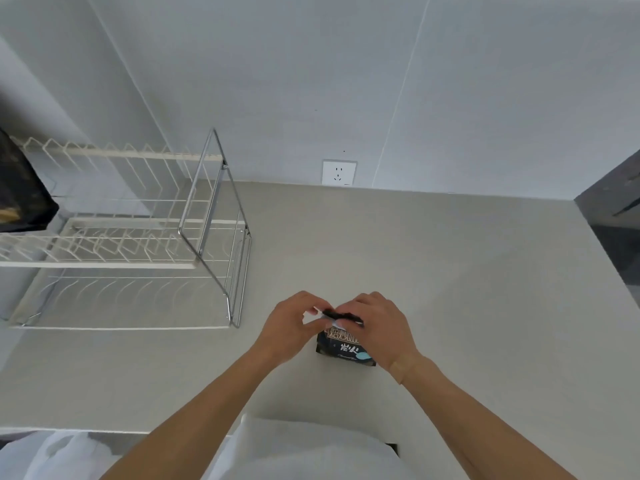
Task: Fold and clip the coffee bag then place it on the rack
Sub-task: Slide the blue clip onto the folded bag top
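Both hands pinch the bag's (341, 344) folded top: left fingers (313, 311) and right fingers (349, 304) grasping it on the tabletop (450, 289); rack (138, 237) well left.

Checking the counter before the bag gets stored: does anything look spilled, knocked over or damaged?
Nothing stands out. The coffee bag stands upright on the counter, both hands at its folded top. No spill shows. The rack stands level, with a dark bag at its left end.
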Available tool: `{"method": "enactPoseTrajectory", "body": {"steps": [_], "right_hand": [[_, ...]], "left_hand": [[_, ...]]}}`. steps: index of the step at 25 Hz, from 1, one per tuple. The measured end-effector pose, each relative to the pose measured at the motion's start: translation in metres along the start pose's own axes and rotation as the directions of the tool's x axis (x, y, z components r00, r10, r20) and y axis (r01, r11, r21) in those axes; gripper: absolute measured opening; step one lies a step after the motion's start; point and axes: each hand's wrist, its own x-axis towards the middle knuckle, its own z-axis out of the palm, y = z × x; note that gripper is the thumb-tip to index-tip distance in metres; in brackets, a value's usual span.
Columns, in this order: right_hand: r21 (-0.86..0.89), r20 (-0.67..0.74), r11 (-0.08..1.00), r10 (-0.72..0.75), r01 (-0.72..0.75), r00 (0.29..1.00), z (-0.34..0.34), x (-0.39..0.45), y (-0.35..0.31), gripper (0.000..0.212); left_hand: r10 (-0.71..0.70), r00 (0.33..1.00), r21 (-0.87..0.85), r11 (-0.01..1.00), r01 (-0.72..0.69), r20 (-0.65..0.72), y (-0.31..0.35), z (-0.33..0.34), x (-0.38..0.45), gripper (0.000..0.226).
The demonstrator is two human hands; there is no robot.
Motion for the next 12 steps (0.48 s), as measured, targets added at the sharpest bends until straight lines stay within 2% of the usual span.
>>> {"method": "enactPoseTrajectory", "body": {"steps": [8, 12], "right_hand": [[0.159, -0.022, 0.978, 0.136, -0.131, 0.990, 0.0069, -0.0023, -0.0037, 0.005], [0.216, -0.025, 0.962, 0.176, -0.167, 0.984, 0.0073, -0.0038, -0.0012, 0.004]], "left_hand": [[-0.028, 0.999, -0.057, 0.998, 0.026, -0.029, -0.0064, 0.0045, 0.0020, 0.014], [-0.061, 0.998, -0.207, 0.977, 0.061, 0.005, -0.0057, 0.0079, 0.0018, 0.012]]}}
